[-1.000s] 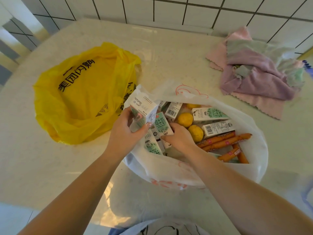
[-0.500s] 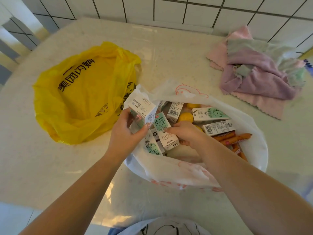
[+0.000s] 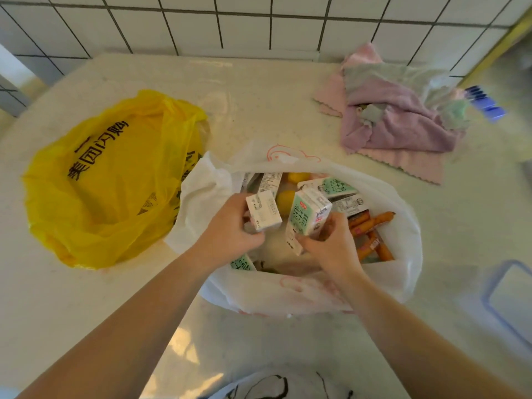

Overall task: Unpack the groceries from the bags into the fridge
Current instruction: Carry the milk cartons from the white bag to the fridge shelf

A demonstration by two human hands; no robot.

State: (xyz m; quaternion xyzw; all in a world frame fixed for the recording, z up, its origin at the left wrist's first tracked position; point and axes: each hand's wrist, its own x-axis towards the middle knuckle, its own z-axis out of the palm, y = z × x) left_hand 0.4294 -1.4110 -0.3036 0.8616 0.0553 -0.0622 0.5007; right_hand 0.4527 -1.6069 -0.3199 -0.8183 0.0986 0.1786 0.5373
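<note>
Head view: a second milk carton (image 3: pixel 307 213) has just been lifted clear of the white bag (image 3: pixel 288 292) in the grasping right hand (image 3: pixel 331 246), while another carton (image 3: pixel 263 210) is gripped by the left hand (image 3: pixel 230 231), so two are judged ready for the fridge.

**Two bags and a heap of cloths share a pale countertop**

A speckled cream countertop (image 3: pixel 259 105) runs up to a white tiled wall. On it lie a crumpled yellow plastic bag (image 3: pixel 109 180) at left, a white plastic bag (image 3: pixel 302 292) just beside it at centre, and a pile of pink, purple and green cloths (image 3: pixel 403 122) toward the right rear.
</note>
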